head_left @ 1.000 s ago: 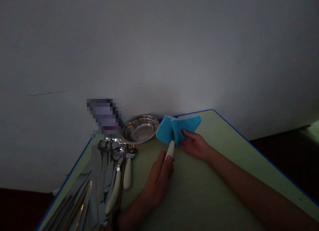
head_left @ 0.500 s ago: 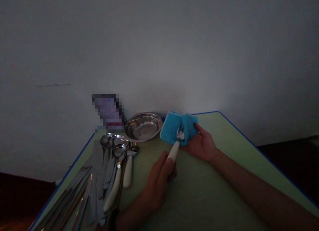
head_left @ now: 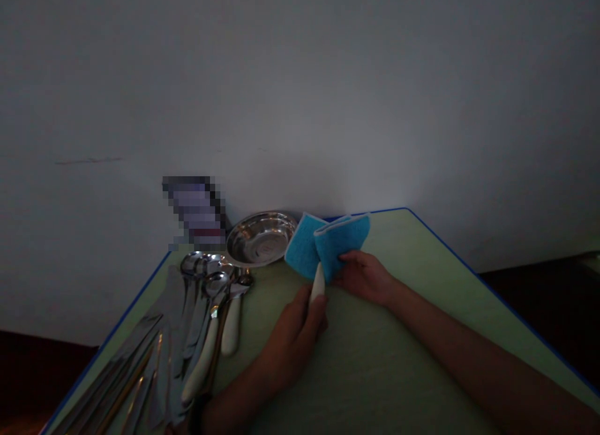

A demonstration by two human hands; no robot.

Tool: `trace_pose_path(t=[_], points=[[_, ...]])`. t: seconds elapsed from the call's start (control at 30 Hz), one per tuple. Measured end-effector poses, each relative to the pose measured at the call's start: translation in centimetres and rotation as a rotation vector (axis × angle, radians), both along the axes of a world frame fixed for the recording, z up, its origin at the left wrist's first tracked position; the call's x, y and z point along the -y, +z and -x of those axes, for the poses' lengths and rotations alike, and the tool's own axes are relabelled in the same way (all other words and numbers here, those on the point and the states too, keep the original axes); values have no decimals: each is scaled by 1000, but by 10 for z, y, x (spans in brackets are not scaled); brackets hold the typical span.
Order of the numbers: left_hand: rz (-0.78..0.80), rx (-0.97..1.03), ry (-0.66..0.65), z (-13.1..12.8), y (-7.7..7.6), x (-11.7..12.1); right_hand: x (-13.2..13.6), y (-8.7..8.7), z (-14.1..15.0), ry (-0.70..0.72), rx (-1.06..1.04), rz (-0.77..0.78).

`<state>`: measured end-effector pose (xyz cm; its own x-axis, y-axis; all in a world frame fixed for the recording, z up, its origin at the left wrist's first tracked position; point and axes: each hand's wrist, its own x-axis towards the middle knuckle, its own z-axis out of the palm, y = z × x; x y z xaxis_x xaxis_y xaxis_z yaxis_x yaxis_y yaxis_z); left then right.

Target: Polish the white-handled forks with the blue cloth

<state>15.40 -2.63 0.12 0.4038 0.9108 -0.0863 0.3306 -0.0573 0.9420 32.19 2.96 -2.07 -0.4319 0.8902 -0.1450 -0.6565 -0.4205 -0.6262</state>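
My left hand [head_left: 300,325] is closed round the white handle of a fork [head_left: 317,286]. The fork's metal head is hidden inside a folded blue cloth [head_left: 344,238]. My right hand [head_left: 364,277] pinches that cloth from the right side, thumb on the near face, with the fold wrapped over the fork head. Both hands are above the table, close together, just right of a shiny metal bowl [head_left: 262,238].
Several spoons [head_left: 218,284] and knives [head_left: 135,354] lie along the left side of the green table [head_left: 398,360] with a blue edge. A blurred-out upright device [head_left: 199,213] leans on the grey wall [head_left: 300,97] behind.
The cloth is now folded over the fork's metal head, which showed before. My right hand has shifted slightly left and down. The view has turned a little.
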Motion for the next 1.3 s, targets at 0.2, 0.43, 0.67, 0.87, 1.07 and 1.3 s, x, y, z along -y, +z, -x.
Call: trace_pose_path(t=[0.2, 0.43, 0.67, 0.87, 1.07, 1.3], points=[[-17, -82, -69, 0, 2, -2, 0, -1, 3, -99, 108, -16], [-93, -155, -94, 2, 3, -2, -4, -6, 14, -195, 199, -59], [2, -96, -68, 2, 4, -5, -14, -12, 25, -293, 394, -230], [118, 9, -76, 3, 5, -4, -12, -4, 23, -268, 239, -129], [254, 221, 4, 3, 0, -4, -13, 5, 14, -13, -5, 19], [208, 146, -5, 3, 0, -4, -9, 10, 7, 140, -135, 21]])
